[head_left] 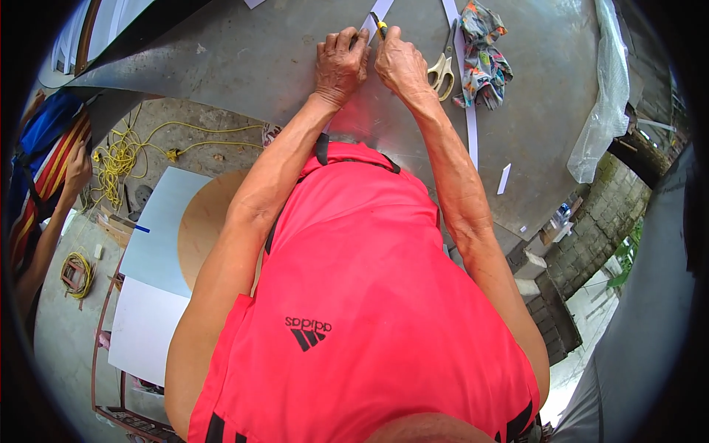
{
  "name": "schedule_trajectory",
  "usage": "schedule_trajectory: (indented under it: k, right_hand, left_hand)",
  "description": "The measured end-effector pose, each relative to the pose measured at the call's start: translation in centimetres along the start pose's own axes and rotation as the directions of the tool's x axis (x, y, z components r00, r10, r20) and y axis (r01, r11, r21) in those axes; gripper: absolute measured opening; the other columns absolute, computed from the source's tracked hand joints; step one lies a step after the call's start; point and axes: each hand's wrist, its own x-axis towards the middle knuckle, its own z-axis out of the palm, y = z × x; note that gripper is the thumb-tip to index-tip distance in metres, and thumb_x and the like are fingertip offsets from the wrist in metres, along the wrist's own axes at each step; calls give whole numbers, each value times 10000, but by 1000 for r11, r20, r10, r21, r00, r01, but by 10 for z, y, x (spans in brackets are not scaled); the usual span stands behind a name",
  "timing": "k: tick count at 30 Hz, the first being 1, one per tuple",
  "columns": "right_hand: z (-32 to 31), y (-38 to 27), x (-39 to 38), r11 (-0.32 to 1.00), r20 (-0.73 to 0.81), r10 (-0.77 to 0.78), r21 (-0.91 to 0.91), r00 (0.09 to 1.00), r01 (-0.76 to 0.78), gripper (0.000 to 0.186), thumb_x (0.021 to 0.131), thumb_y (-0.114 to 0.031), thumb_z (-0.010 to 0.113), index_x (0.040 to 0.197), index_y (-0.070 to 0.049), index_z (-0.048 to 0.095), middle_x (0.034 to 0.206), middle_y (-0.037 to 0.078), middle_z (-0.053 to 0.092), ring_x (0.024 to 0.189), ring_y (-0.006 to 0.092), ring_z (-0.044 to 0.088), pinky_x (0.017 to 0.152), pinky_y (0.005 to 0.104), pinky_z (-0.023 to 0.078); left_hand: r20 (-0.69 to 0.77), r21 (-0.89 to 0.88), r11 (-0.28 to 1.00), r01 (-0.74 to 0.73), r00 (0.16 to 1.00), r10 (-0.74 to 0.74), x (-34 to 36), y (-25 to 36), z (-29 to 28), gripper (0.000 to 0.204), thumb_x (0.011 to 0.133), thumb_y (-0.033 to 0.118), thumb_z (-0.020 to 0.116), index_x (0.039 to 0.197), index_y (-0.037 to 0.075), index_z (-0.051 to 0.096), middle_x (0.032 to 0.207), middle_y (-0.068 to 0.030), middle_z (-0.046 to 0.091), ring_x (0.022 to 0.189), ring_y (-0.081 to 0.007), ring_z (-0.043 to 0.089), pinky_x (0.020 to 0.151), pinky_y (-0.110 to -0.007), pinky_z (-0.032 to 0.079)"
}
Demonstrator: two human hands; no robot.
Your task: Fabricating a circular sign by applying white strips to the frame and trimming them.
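A long white strip (385,7) lies slantwise on the grey metal-topped table (273,66). My left hand (343,68) is closed with curled fingers, its fingertips pressed on the strip's edge. Just to the right, my right hand (402,66) grips a yellow-and-black utility knife (382,28), whose tip points away from me over the strip. Part of the strip is hidden beneath my hands. Right of my right hand lies a pair of scissors (442,72) with cream handles. Beside it, a second white strip (471,136) runs toward me, with a crumpled patterned cloth (485,63) on it.
A small white offcut (504,179) and clear bubble wrap (597,133) lie at the table's right side. At left are a tangled yellow cord (122,155), pale sheets (151,317) and a round brown board (207,221). Another person's hand (77,168) shows at the far left.
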Motion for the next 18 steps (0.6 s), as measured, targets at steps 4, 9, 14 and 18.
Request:
schedule_trajectory:
  k: [4,9,14,18]
  right_hand:
    - [-3,-5,0,1000,8,1,-3,1000,-1,297,1005,-283,437,1073,6,451,921,342,667,917,533,645,806,598,494]
    - [-6,-9,1,1000,16,4,-17,1000,-4,269,963,-228,493,1055,21,452,912,343,668,907,519,658,800,581,511]
    - [9,10,2,999,36,3,-46,999,-1,268,933,-190,550,1045,37,462,914,318,680,881,474,680,783,536,543]
    - [25,29,4,843,-265,-538,-192,800,503,296,948,-253,569,1057,4,472,870,226,690,826,423,676,700,500,531]
  left_hand:
    - [3,20,1000,-21,1000,21,0,0,1,369,853,225,683,1203,109,675,1112,-18,558,983,-220,513,779,-379,403]
    - [-14,26,999,-20,1000,21,-1,1,0,372,855,222,681,1211,116,676,1105,-20,561,970,-219,510,769,-373,397]
    - [29,-182,983,-10,999,16,5,4,-8,365,875,202,665,1221,86,682,1188,-90,627,1061,-280,581,896,-439,454]
    - [58,-202,979,20,998,-9,20,11,-18,368,872,227,679,1216,96,669,1151,-60,617,981,-254,571,807,-412,448]
